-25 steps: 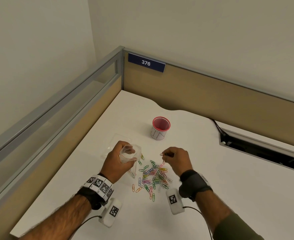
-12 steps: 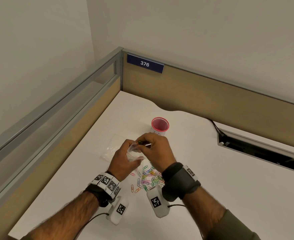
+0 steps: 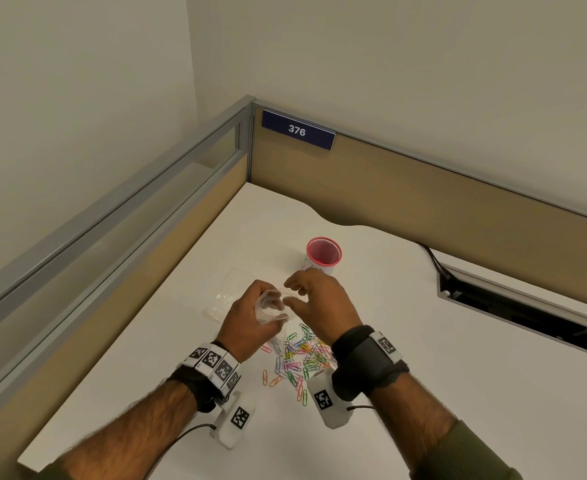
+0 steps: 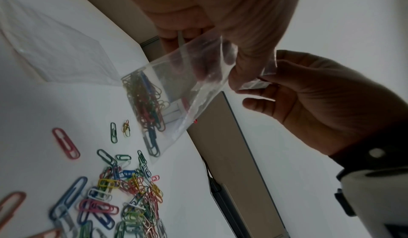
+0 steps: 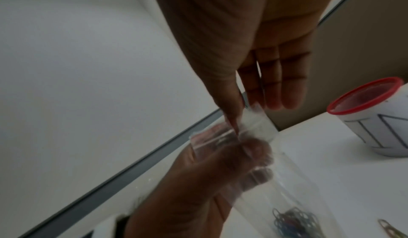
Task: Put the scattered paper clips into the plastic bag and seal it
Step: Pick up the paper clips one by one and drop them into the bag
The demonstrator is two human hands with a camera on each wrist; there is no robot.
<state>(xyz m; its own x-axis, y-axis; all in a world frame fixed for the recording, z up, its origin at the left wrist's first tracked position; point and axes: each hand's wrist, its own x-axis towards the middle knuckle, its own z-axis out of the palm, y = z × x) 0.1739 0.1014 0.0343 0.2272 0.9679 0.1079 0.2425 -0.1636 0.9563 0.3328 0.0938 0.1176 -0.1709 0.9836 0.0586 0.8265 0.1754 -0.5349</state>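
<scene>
My left hand [image 3: 245, 320] grips a small clear plastic bag [image 3: 272, 306] by its upper part and holds the mouth open above the desk. Several coloured paper clips [image 4: 148, 105] lie in the bag's bottom [image 5: 295, 221]. My right hand [image 3: 319, 299] hovers at the bag's mouth with straight, relaxed fingers [image 5: 276, 93], and its thumb tip meets the bag's rim [image 5: 258, 126]. I see no clip in that hand. A pile of loose coloured paper clips [image 3: 302, 358] lies on the white desk below both hands, also seen in the left wrist view [image 4: 132, 198].
A second clear bag [image 3: 229, 292] lies flat on the desk left of my hands. A white cup with a red rim [image 3: 323, 254] stands just behind them. A cable slot [image 3: 520, 306] opens at the right. Partition walls [image 3: 423, 202] close the back and left.
My right hand rose from the clip pile with a clip pinched, moved left to the bag's mouth, and its fingers have now spread apart there. The left hand kept hold of the bag.
</scene>
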